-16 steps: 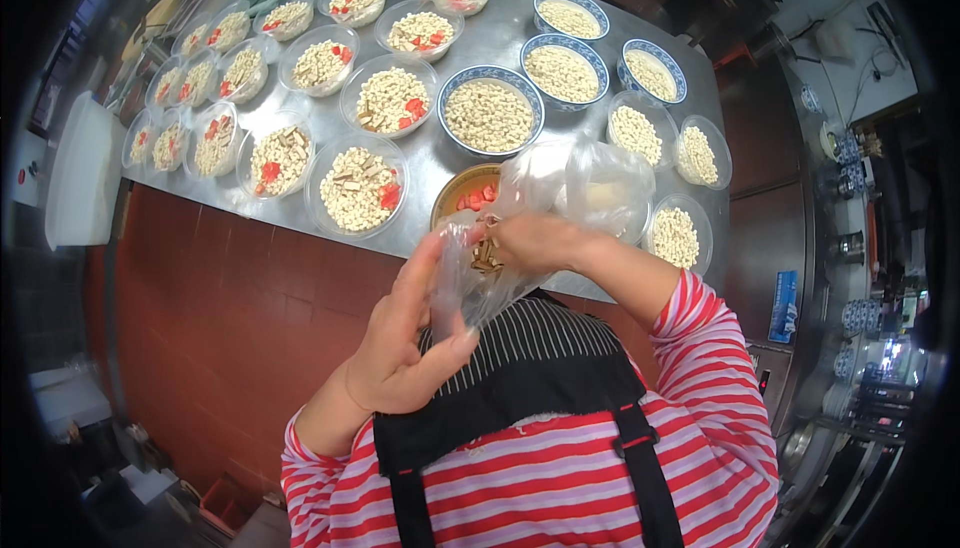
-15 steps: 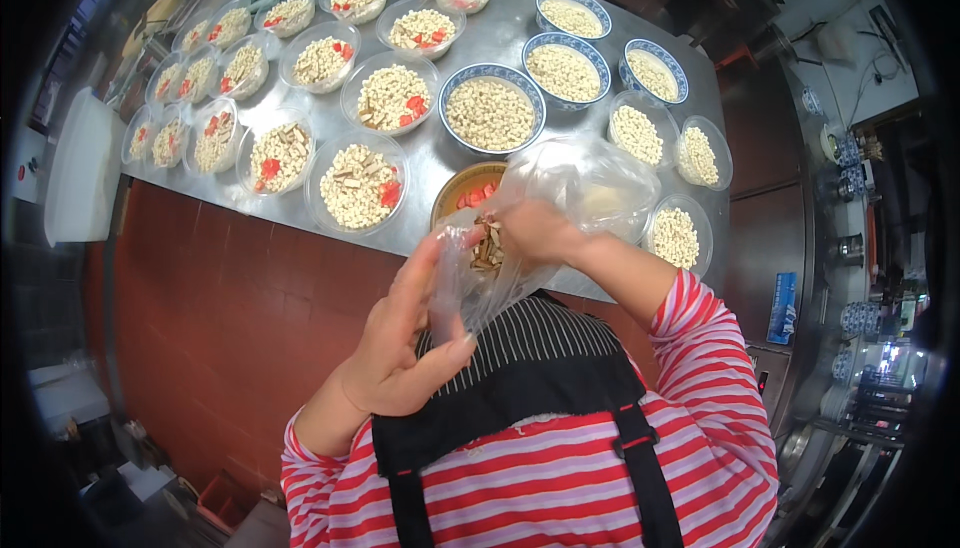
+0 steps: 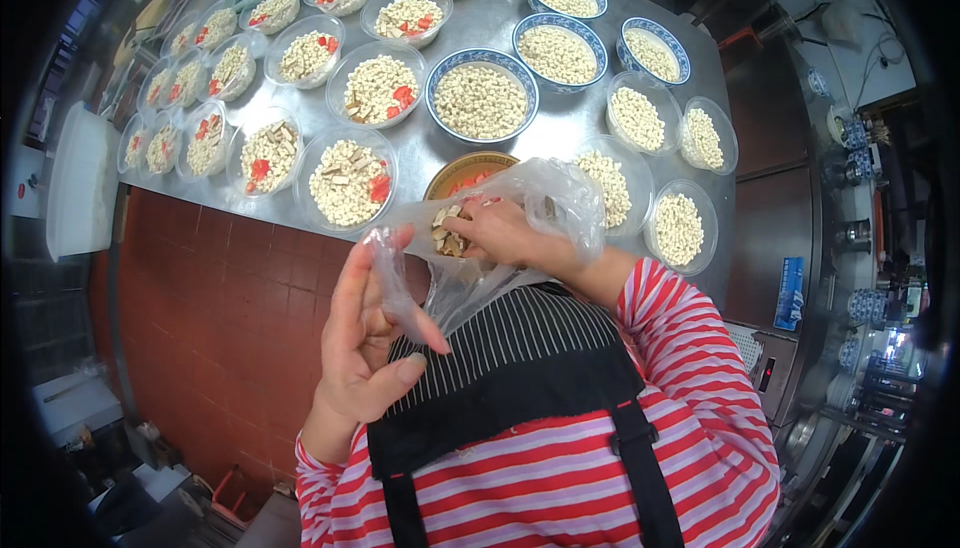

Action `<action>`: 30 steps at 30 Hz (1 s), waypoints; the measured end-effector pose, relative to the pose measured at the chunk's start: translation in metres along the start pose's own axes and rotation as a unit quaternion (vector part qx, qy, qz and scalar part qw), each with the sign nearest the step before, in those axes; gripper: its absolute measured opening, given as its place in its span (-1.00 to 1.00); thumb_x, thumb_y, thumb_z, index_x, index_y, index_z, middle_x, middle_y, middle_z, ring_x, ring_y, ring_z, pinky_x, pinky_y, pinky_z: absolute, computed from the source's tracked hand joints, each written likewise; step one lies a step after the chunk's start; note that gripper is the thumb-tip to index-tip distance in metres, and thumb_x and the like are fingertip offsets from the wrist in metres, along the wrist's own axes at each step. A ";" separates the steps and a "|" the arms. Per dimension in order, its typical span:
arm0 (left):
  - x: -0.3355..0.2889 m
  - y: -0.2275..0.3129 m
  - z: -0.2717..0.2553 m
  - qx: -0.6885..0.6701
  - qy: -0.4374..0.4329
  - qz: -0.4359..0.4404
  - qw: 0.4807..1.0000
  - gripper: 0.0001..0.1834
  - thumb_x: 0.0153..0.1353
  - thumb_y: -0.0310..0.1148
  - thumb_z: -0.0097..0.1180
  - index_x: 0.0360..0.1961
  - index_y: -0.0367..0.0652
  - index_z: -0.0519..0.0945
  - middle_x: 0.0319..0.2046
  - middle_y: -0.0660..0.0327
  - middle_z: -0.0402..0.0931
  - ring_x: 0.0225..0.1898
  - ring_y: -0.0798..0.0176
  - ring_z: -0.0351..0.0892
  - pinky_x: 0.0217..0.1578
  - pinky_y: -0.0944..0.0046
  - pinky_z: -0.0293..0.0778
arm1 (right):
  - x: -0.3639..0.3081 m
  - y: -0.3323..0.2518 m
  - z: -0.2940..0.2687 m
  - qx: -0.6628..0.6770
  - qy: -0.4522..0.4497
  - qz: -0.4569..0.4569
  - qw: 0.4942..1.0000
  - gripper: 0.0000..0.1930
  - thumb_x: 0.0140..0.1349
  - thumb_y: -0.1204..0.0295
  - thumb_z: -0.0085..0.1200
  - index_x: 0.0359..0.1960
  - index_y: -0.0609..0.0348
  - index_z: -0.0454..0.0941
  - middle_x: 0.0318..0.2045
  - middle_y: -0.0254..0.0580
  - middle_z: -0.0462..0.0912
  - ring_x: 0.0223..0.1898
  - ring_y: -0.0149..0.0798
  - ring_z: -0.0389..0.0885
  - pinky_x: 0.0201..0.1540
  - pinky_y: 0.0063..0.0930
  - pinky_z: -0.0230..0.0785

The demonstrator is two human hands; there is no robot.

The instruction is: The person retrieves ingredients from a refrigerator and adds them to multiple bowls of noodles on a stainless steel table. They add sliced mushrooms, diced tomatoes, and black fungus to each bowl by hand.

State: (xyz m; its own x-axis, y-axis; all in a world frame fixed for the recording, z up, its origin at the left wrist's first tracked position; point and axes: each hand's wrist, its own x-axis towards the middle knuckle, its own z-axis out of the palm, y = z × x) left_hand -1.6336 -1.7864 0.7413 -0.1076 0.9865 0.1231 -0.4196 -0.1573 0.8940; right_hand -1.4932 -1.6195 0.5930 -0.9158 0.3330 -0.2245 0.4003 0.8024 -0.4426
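Hands meet at the centre of the frame around a thin, clear plastic bag (image 3: 500, 218), seen from above against a striped apron. Left hand (image 3: 365, 333), lower centre-left, pinches the bag's loose edge between thumb and curled fingers, a narrow grip closed on the film. Right hand (image 3: 505, 233), just right of centre, is pushed inside the bag, its fingers closed on a small clump of tan, stick-like food pieces (image 3: 448, 233).

The bag looks crinkled, glossy and see-through, ballooned over the right wrist and trailing toward the left hand. It likely weighs almost nothing, is limp and slippery, and could tear if pulled hard; the mouth edge, gathered in a pinch, seems the safest place to hold it.

Just above the hands, partly hidden by the bag, sits an orange bowl (image 3: 470, 170) with red pieces inside. Across the upper frame a steel table (image 3: 560, 133) carries many filled bowls: clear plastic ones (image 3: 349, 182) of pale beans topped with red and tan bits at upper left, and blue-rimmed ceramic ones (image 3: 481, 98) of plain beans at upper centre and right. Red tiled floor (image 3: 240, 298) fills the left side.
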 end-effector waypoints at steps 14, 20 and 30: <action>0.017 -0.012 0.020 0.035 0.044 0.015 0.998 -0.03 -0.04 -0.41 0.16 0.28 -0.24 -0.23 0.26 -0.13 -0.16 -0.34 0.26 0.50 -0.34 0.36 0.45 | -0.014 0.034 -0.033 0.200 0.029 -0.038 0.979 -0.76 -0.01 0.43 0.11 -0.25 0.17 0.52 -0.14 -0.14 0.51 -0.27 -0.11 0.54 -0.23 -0.31 0.39; 0.022 -0.010 0.024 0.040 0.086 0.009 0.995 -0.03 -0.03 -0.35 0.18 0.27 -0.26 -0.20 0.26 -0.09 -0.13 -0.39 0.27 0.49 -0.41 0.38 0.45 | -0.048 0.003 -0.127 0.469 -0.015 -0.017 0.883 -0.81 0.05 0.50 0.10 -0.27 0.26 0.52 -0.41 -0.21 0.55 -0.44 -0.37 0.55 -0.46 -0.58 0.43; 0.023 -0.010 0.033 0.014 0.110 -0.035 0.993 -0.02 -0.08 -0.36 0.22 0.26 -0.32 -0.15 0.22 -0.06 -0.01 -0.39 0.29 0.48 -0.39 0.37 0.44 | 0.000 0.100 -0.211 0.564 0.146 0.070 0.810 -0.75 0.13 0.44 0.04 -0.18 0.31 0.47 -0.47 -0.21 0.58 -0.59 -0.55 0.49 -0.55 -0.76 0.37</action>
State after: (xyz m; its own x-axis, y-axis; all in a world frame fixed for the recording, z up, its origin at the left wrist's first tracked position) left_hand -1.6024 -1.7602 0.7494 -0.2747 0.9609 -0.0350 -0.4086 -0.0837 0.9089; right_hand -1.4603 -1.4349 0.7317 -0.7618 0.6166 -0.1987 0.1254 -0.1606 -0.9790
